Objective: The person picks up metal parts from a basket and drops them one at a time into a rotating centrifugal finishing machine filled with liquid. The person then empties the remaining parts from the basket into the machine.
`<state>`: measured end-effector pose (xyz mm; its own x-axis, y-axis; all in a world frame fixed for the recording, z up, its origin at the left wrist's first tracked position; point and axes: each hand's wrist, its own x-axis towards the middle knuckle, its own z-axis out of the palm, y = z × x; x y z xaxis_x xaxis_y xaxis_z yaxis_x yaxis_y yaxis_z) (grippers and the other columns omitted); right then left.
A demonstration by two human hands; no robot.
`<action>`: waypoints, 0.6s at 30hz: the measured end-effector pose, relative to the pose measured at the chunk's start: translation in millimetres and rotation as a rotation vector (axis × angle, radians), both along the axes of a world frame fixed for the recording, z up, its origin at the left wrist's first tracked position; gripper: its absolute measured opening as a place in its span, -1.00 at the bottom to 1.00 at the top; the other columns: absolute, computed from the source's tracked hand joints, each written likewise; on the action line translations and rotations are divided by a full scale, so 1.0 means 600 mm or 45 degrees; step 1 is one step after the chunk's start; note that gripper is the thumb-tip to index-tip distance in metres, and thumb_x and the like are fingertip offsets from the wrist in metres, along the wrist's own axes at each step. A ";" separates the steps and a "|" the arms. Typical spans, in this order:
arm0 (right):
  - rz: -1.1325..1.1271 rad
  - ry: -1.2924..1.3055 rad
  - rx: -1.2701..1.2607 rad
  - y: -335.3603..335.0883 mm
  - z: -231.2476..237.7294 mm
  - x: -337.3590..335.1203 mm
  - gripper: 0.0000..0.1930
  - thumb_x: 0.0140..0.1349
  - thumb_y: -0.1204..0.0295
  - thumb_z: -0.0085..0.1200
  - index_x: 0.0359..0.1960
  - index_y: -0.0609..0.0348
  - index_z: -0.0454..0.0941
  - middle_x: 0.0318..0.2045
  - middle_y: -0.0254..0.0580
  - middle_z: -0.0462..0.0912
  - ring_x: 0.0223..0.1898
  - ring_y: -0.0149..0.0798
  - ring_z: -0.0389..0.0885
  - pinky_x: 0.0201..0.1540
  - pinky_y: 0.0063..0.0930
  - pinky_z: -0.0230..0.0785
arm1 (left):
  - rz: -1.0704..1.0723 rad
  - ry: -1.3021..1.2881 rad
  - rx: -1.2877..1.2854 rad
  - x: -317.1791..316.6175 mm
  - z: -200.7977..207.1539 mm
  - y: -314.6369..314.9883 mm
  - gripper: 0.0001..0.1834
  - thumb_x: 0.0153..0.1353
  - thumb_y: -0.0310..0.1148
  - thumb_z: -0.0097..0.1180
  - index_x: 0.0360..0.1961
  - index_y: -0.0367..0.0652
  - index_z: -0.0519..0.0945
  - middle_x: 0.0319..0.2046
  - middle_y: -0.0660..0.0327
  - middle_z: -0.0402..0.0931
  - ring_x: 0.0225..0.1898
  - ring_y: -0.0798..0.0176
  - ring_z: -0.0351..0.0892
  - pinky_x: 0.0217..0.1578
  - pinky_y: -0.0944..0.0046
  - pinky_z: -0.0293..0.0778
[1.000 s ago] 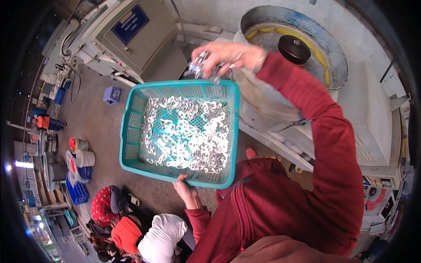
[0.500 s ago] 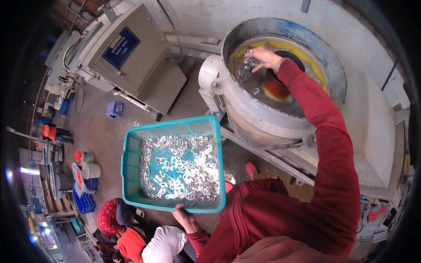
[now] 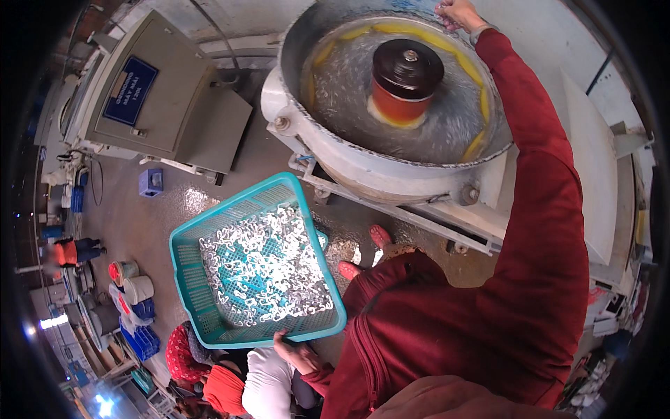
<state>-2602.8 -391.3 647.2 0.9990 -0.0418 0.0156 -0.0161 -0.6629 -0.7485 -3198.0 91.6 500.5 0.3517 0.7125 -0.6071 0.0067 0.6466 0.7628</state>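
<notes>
My left hand (image 3: 299,355) grips the near rim of a turquoise plastic basket (image 3: 180,269), its fingers curled over the edge. The basket is tilted, and many small silvery hook-shaped metal pieces (image 3: 269,272) lie in it. Stretched out far to the upper right, my right hand (image 3: 458,14) is at the far rim of a round metal tub (image 3: 287,56). Its fingers are bent together; what they hold, if anything, I cannot make out. In the tub, greyish contents (image 3: 342,98) look smeared by motion around a centre post (image 3: 408,73) with a dark cap and an orange base.
A grey metal cabinet (image 3: 167,49) with a blue sign stands at the upper left. A small blue-violet crate (image 3: 151,182) is on the wet floor. People crouch below the basket, one in a white shirt (image 3: 269,384). Buckets (image 3: 138,288) and a blue crate (image 3: 143,341) stand at left.
My right hand has moved from over the tub's middle, where it held metal pieces, to the far rim. The basket has turned and shifted left. The view has moved too.
</notes>
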 end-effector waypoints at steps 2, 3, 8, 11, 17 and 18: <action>0.127 0.013 -0.510 -0.025 -0.005 -0.054 -0.68 0.02 0.37 0.08 -0.18 0.25 0.45 -0.46 -0.15 0.53 -0.50 -0.28 0.54 -0.57 -0.43 0.49 | 0.066 0.033 0.130 -0.002 -0.003 0.000 -0.81 -0.17 -0.43 0.03 -0.46 -0.22 0.36 -0.43 0.23 0.26 -0.38 0.26 0.27 -0.37 0.31 0.27; 0.109 0.404 -0.643 -0.028 -0.017 -0.079 -0.47 -0.07 0.35 0.16 -0.01 0.25 0.32 -0.27 -0.09 0.49 -0.28 -0.17 0.52 -0.53 -0.42 0.46 | 0.016 -0.048 0.143 -0.007 -0.006 -0.004 -0.81 -0.16 -0.44 0.02 -0.45 -0.23 0.37 -0.42 0.22 0.27 -0.37 0.25 0.28 -0.38 0.30 0.28; 0.042 0.281 -0.263 -0.029 0.004 -0.164 -0.28 -0.10 0.20 0.17 0.12 0.23 0.19 0.12 -0.07 0.23 0.07 -0.13 0.29 -0.18 -0.24 0.39 | -0.073 -0.115 0.161 -0.027 -0.049 0.026 -0.84 -0.11 -0.47 0.00 -0.43 -0.24 0.40 -0.43 0.19 0.35 -0.38 0.23 0.37 -0.30 0.26 0.37; 0.496 -0.222 -0.147 0.074 0.063 -0.193 -0.35 0.08 0.07 0.00 0.16 0.16 0.19 0.15 -0.12 0.23 0.11 -0.23 0.27 0.08 -0.38 0.18 | 0.016 -0.067 0.135 -0.041 -0.092 0.048 -0.85 -0.14 -0.52 0.00 -0.45 -0.22 0.40 -0.48 0.24 0.34 -0.43 0.28 0.36 -0.34 0.27 0.40; 1.716 -0.376 -0.113 0.474 -0.008 -0.426 -0.52 0.20 0.27 -0.09 0.16 0.13 0.22 0.13 -0.19 0.29 0.17 -0.25 0.21 0.20 -0.43 0.01 | 0.214 -0.243 0.138 -0.029 -0.116 0.054 -0.60 -0.24 -0.69 -0.05 -0.28 -0.17 0.33 -0.49 0.26 0.33 -0.47 0.29 0.38 -0.46 0.30 0.40; 1.873 0.217 0.119 0.533 -0.055 -0.487 -0.46 0.17 0.27 -0.05 0.19 0.12 0.16 0.18 -0.16 0.21 0.21 -0.22 0.14 0.24 -0.38 -0.07 | 0.178 -0.312 0.149 -0.025 -0.111 0.050 -0.57 -0.25 -0.71 -0.07 -0.25 -0.16 0.31 -0.48 0.25 0.33 -0.46 0.28 0.38 -0.48 0.30 0.40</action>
<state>-2895.1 -71.7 614.5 0.1338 0.9898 -0.0491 0.5204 -0.1123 -0.8465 -3213.0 121.8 433.7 0.3710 0.8244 -0.4273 -0.2699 0.5361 0.7999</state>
